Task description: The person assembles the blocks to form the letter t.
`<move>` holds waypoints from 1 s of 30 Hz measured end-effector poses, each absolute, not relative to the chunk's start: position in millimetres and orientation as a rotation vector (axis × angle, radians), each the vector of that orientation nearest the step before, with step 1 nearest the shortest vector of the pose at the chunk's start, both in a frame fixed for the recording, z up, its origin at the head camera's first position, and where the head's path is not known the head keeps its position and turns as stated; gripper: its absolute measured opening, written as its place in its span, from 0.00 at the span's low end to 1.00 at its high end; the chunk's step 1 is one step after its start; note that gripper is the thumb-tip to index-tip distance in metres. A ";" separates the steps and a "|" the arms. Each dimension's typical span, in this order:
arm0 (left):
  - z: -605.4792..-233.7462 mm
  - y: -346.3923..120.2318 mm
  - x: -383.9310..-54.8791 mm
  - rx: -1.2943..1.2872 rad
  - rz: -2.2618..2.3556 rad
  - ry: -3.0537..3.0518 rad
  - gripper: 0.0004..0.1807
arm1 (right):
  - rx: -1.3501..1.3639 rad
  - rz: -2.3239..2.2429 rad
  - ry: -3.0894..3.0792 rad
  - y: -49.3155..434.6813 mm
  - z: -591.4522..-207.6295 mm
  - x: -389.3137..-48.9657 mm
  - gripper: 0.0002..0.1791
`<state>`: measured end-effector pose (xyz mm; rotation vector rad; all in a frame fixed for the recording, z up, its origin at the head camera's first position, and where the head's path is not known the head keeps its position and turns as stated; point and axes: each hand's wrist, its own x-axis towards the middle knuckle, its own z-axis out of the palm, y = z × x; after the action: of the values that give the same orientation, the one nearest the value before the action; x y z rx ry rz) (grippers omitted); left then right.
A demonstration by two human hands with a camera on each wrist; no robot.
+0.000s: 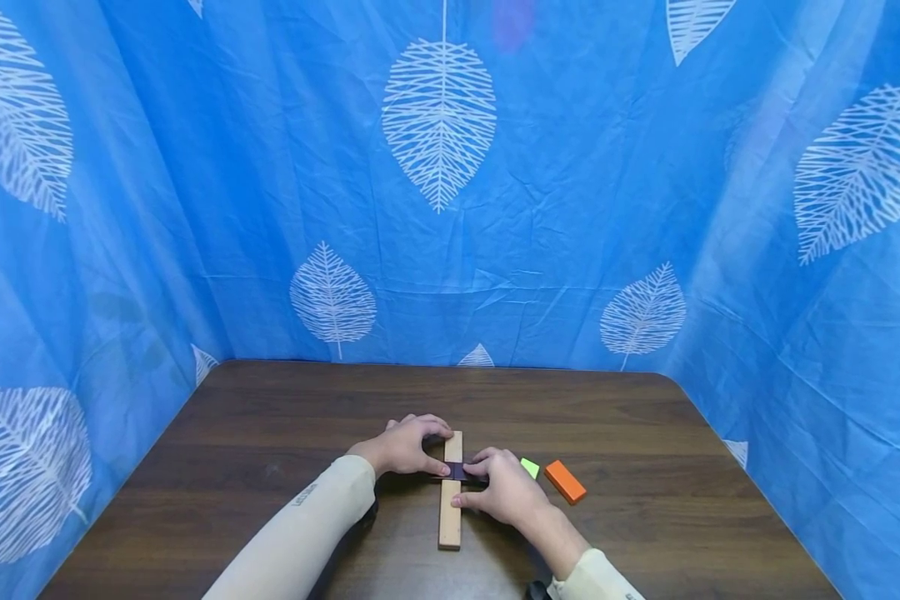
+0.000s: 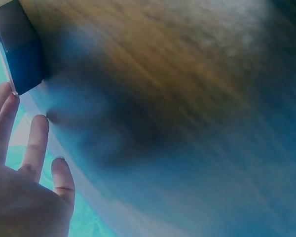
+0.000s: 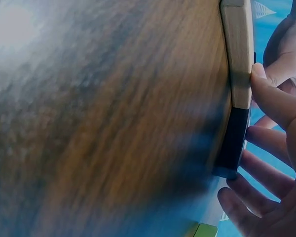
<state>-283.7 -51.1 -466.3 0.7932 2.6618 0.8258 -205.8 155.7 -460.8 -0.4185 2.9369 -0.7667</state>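
Observation:
On the table, light wooden blocks and dark blocks form a cross. The far wooden block (image 1: 453, 447) and the near wooden block (image 1: 450, 521) make one line, with a dark block (image 1: 455, 472) between them at the centre. My left hand (image 1: 407, 447) touches the far wooden block with a fingertip, its thumb at the dark part. In the left wrist view its fingers spread beside a dark block (image 2: 23, 61). My right hand (image 1: 504, 490) rests its thumb on the near wooden block, other fingers along the right dark block (image 3: 232, 143). Fingers partly hide both dark arms.
Just right of my right hand lie a yellow-green block (image 1: 529, 467) and an orange block (image 1: 566, 482). The brown wood-grain table (image 1: 270, 417) extends around the cross. A blue curtain (image 1: 450, 275) with white leaf prints hangs behind and at both sides.

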 end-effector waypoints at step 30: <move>-461.8 -50.9 -281.2 0.799 0.796 2.660 0.29 | -0.456 -0.896 3.038 167.6 -464.2 -205.9 0.30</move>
<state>-281.2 -50.9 -461.8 0.7985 2.6599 0.7963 -205.9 167.6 -464.2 -0.4556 3.0375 -0.8957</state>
